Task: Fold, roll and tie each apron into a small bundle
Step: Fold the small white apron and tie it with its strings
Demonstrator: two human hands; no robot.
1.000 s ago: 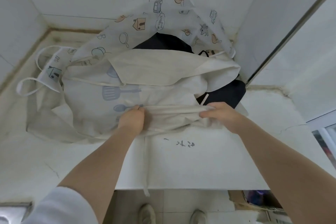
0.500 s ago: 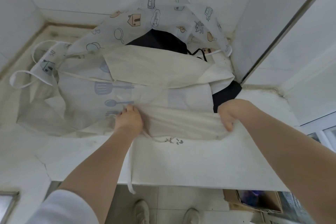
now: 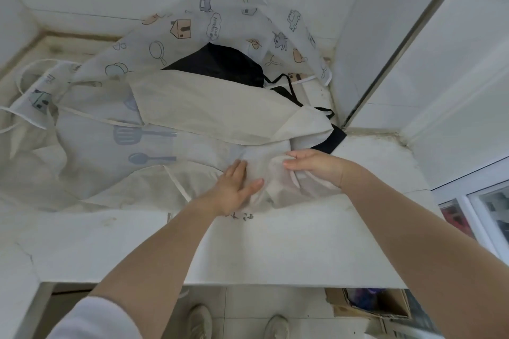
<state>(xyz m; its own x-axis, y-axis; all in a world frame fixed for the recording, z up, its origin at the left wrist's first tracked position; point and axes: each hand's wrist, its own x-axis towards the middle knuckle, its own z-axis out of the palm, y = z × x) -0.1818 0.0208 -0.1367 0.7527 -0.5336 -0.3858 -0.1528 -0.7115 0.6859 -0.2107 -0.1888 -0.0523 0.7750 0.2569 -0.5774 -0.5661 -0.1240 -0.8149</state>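
Note:
A cream apron (image 3: 214, 110) lies spread over a pile on the white counter (image 3: 261, 242), its near edge bunched into a fold at the middle. My left hand (image 3: 234, 190) lies flat on that fold with straight fingers. My right hand (image 3: 316, 166) holds the fold's right end, fingers curled on the cloth. A cream strap (image 3: 176, 181) trails left of my left hand. Beneath lie an apron printed with blue utensils (image 3: 132, 146), a white apron with cartoon houses and cars (image 3: 220, 22) leaning on the back wall, and a black apron (image 3: 220, 63).
Tiled walls close the counter at the back and left. A wall corner with a dark metal strip (image 3: 385, 63) stands at the right. Below the counter's front edge are my shoes (image 3: 201, 319) and a cardboard box (image 3: 371, 303) on the floor.
My right hand moved left, folding the cream apron's right end inward toward my left hand. My left hand released its grip and now lies flat on the bunched fold.

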